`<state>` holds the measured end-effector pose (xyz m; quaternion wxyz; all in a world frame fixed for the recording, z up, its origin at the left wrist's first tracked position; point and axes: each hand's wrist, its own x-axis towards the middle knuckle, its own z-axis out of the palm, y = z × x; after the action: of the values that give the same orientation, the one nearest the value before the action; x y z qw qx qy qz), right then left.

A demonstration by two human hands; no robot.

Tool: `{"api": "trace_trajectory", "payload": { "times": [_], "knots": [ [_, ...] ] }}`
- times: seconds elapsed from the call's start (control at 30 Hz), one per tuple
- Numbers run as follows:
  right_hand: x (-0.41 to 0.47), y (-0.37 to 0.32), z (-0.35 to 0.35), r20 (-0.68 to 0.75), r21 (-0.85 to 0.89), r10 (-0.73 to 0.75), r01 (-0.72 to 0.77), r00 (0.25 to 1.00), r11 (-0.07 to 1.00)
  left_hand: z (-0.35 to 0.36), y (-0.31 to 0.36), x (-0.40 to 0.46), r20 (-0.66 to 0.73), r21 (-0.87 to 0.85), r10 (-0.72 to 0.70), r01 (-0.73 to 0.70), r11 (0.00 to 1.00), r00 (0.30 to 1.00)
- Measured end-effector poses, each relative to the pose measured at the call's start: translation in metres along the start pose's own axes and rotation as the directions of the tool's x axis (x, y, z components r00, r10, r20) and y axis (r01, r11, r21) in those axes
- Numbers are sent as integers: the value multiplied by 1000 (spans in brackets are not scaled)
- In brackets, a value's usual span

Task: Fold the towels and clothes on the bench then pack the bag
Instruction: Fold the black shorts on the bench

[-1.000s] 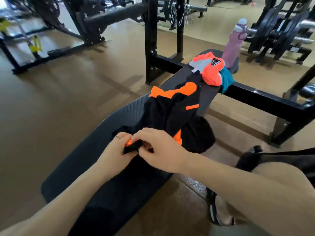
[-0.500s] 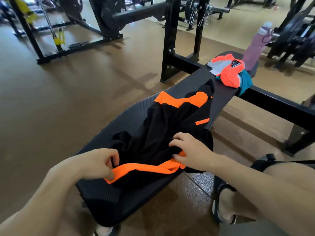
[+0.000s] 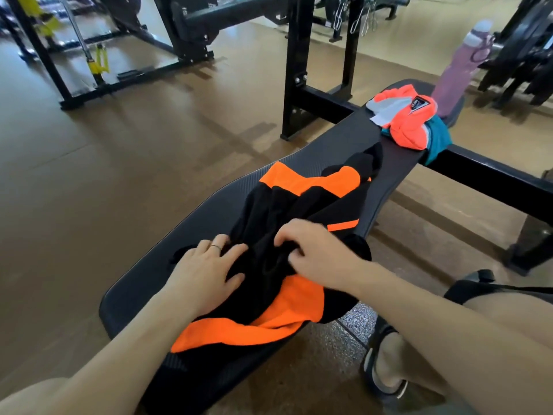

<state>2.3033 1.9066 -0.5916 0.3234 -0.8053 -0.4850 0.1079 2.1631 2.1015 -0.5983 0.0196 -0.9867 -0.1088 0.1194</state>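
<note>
Clothes (image 3: 287, 211), black with bright orange bands, lie crumpled on the padded black bench (image 3: 191, 223). I see my left hand (image 3: 206, 268) resting flat and spread on the soft cloth. My right hand (image 3: 317, 250) pinches a black fold. Farther along the bench sit folded orange clothes (image 3: 410, 121) and a purple bottle (image 3: 457, 67). Brown gym floor (image 3: 89, 181) lies around it.

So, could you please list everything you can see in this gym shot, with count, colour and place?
garment: one, black and orange, crumpled mid-bench
bench: one, black, padded
clothes pile: one, coral, grey and teal, far end of bench
bottle: one, purple, upright behind the pile
rack posts: two, black, beside bench
sandal: one, dark, on the floor
left hand: flat on the garment
right hand: pinching its black cloth
</note>
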Motion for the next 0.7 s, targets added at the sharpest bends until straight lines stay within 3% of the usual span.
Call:
{"api": "trace_trajectory", "payload": {
  "times": [0.07,0.17,0.23,0.3,0.37,0.43,0.53,0.6,0.7],
  "knots": [
    [5,16,-30,-166,15,172,-171,971,985,-8,-2,5,-29,52,-121,123,991,992],
    [10,50,-74,-313,80,487,-488,816,869,-21,-15,6,124,105,-304,292,951,944],
    [13,70,-87,-202,153,680,-663,705,733,-27,-21,4,203,127,-400,381,916,894],
    [15,80,-88,-36,209,783,-762,620,613,-36,-15,7,174,104,-395,382,918,902],
    [20,83,-84,2,335,791,-746,612,576,-44,4,18,26,-123,-233,234,964,972],
    [25,78,-80,-31,430,743,-662,668,614,-52,29,39,-112,-365,-58,13,931,992],
    [32,69,-75,-33,395,623,-562,782,726,-50,53,93,-249,-348,124,-208,914,960],
    [36,69,-74,-51,504,609,-506,792,700,-42,63,128,-214,-311,185,-247,918,959],
    [41,78,-83,-45,612,717,-548,696,570,-33,68,161,-16,-347,162,-157,925,987]
  ]
}}
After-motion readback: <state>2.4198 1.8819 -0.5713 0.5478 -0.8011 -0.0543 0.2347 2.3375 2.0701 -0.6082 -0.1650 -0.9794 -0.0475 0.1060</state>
